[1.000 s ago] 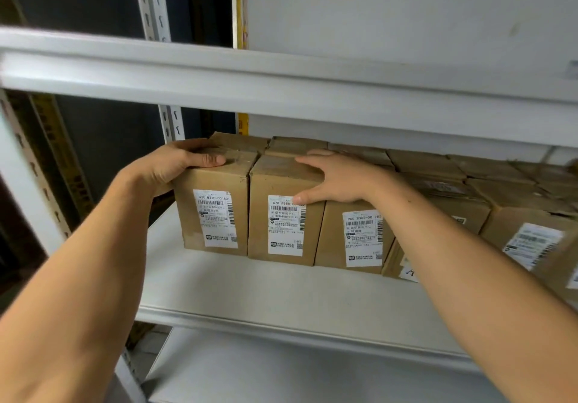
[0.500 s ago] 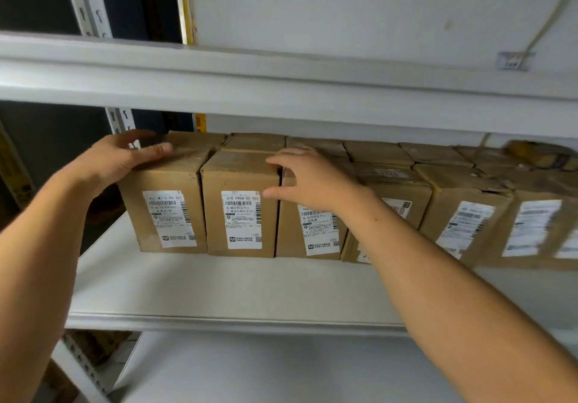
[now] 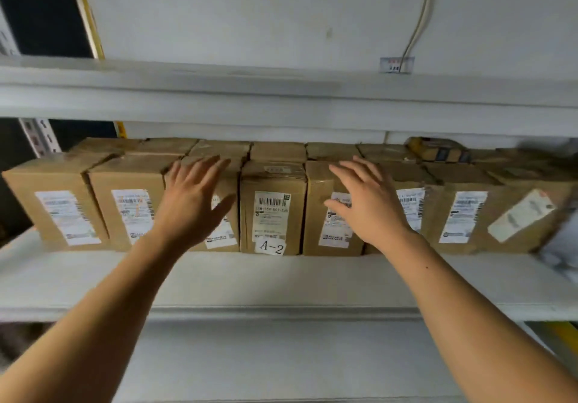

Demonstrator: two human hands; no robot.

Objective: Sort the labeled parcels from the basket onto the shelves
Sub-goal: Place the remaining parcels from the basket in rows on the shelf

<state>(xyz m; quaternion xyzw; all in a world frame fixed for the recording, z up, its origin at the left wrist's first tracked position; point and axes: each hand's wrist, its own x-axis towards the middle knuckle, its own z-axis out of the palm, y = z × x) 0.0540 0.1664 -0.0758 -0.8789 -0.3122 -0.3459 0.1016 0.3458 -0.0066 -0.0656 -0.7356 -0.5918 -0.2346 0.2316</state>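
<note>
A row of brown cardboard parcels with white barcode labels stands on the white middle shelf point(image 3: 281, 280). The centre parcel point(image 3: 272, 212) carries a tag reading A-2. My left hand point(image 3: 194, 202) is spread with straight fingers in front of the parcel just left of it point(image 3: 226, 233). My right hand point(image 3: 369, 205) is spread the same way in front of the parcel just right of it point(image 3: 319, 215). Neither hand holds anything. I cannot tell whether the fingers touch the cardboard. A second row of parcels point(image 3: 278, 151) stands behind. No basket is in view.
The upper shelf beam point(image 3: 281, 99) runs close above the parcels. A tilted parcel point(image 3: 528, 215) leans at the far right, with a yellow-and-dark packet point(image 3: 438, 149) behind. A lower shelf point(image 3: 281, 359) lies beneath. A cable point(image 3: 419, 18) runs down the wall.
Both hands have left the leftmost parcels and moved right along the row, now flanking the A-2 parcel with fingers spread. The view has shifted right as well.
</note>
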